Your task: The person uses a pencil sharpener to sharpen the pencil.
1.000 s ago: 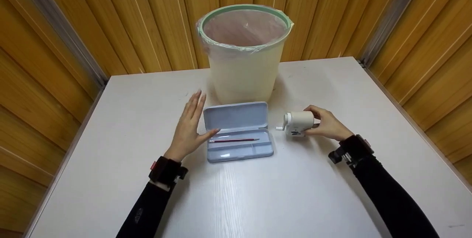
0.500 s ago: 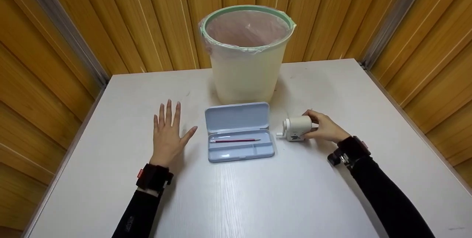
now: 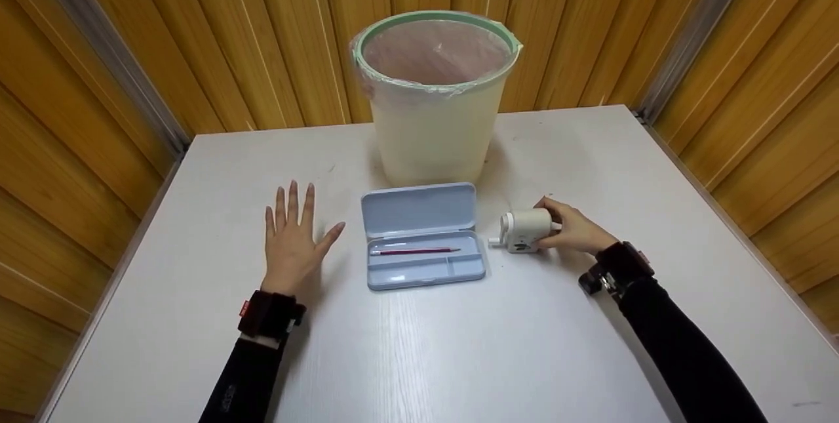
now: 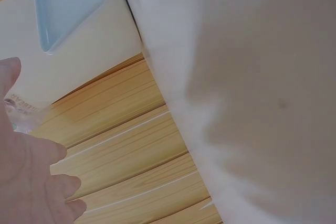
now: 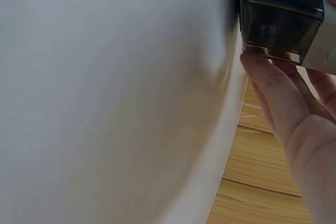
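My right hand [image 3: 577, 229] grips a cream hand-crank pencil sharpener [image 3: 529, 226], thumb on the near side and fingers behind. Its white crank [image 3: 496, 242] points left toward the pencil case. The right wrist view shows the sharpener's dark see-through shavings drawer [image 5: 281, 22] close to the fingers. Left of the case, my left hand [image 3: 290, 249] is spread palm down with straight fingers, holding nothing. Between the hands lies the light blue pencil case [image 3: 419, 272], its lid [image 3: 419, 210] tipped back. A dark red pencil [image 3: 416, 252] lies in its rear compartment.
Behind the pencil case stands a tall cream bin [image 3: 436, 128] with a green rim and a pinkish plastic liner. The white table [image 3: 406, 357] meets wood-patterned walls [image 3: 282, 36] at the back and sides.
My left hand has moved away from the pencil case to the left, its fingers spreading. The right hand has brought the sharpener slightly toward me and stayed around it.
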`<state>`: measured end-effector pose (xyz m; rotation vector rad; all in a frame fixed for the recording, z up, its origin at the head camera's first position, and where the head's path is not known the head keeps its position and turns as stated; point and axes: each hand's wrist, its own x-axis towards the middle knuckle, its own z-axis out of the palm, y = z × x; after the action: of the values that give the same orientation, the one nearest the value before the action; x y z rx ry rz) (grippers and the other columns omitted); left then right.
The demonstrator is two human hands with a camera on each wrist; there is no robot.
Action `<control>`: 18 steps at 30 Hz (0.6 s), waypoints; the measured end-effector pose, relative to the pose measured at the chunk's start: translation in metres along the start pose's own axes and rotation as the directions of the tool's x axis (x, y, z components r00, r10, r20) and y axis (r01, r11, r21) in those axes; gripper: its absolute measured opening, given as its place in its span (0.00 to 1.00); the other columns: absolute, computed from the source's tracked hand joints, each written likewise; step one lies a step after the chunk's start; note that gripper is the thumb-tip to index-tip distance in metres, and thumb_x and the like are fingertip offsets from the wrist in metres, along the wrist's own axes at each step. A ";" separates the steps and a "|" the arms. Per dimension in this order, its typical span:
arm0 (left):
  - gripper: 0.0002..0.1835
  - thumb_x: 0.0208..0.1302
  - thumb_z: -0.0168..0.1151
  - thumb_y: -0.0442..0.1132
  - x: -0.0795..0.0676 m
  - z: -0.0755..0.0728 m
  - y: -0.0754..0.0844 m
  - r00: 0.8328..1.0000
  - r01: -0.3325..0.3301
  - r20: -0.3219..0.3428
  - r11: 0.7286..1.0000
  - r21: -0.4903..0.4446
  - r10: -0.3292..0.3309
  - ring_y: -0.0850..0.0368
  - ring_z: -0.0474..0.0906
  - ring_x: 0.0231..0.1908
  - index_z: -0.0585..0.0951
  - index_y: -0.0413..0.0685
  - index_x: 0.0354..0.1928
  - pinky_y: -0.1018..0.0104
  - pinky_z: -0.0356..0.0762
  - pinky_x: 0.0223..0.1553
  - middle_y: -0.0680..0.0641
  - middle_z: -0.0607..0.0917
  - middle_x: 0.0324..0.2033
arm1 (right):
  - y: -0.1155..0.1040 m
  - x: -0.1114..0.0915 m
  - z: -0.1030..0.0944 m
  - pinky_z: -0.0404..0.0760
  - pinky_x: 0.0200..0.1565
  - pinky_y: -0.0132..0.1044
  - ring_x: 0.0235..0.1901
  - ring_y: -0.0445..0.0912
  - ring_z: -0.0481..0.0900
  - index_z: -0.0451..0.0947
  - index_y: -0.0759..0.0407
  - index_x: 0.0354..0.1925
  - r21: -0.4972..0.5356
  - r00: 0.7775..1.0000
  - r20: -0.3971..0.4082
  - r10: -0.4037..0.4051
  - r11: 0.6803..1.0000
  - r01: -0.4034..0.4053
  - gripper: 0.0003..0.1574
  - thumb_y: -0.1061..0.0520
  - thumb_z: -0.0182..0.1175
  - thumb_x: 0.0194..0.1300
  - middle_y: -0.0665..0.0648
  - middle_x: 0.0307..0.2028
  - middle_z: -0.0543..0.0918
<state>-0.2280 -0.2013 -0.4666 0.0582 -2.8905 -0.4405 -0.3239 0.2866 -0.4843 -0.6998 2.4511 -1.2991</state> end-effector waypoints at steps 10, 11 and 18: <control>0.50 0.65 0.52 0.65 -0.002 -0.002 0.000 1.000 -0.009 -0.005 1.000 -0.018 0.009 0.40 0.32 0.78 0.45 0.46 0.78 0.41 0.30 0.76 0.39 0.41 0.79 | -0.037 -0.023 -0.025 0.63 0.67 0.65 0.66 0.66 0.64 0.57 0.63 0.69 -0.160 0.998 0.005 0.065 0.985 -0.063 0.44 0.50 0.66 0.63 0.71 0.65 0.68; 0.51 0.65 0.53 0.65 -0.003 -0.002 0.000 1.000 -0.013 -0.009 1.000 -0.023 0.013 0.40 0.32 0.78 0.46 0.45 0.78 0.40 0.30 0.76 0.39 0.42 0.79 | -0.043 -0.027 -0.029 0.62 0.67 0.66 0.67 0.67 0.63 0.56 0.63 0.70 -0.193 0.997 -0.041 0.062 0.979 -0.069 0.43 0.48 0.63 0.66 0.72 0.66 0.66; 0.50 0.67 0.53 0.63 -0.009 -0.006 -0.003 1.000 -0.003 0.024 1.000 -0.022 0.003 0.40 0.31 0.78 0.44 0.43 0.78 0.40 0.28 0.75 0.39 0.41 0.79 | -0.068 -0.031 -0.039 0.46 0.68 0.73 0.74 0.70 0.44 0.48 0.62 0.77 -0.460 0.950 -0.313 -0.009 0.876 -0.143 0.45 0.41 0.50 0.74 0.71 0.75 0.52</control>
<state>-0.2180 -0.2052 -0.4637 0.0454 -2.9082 -0.4754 -0.2963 0.2982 -0.4054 -0.5380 3.0723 -0.8190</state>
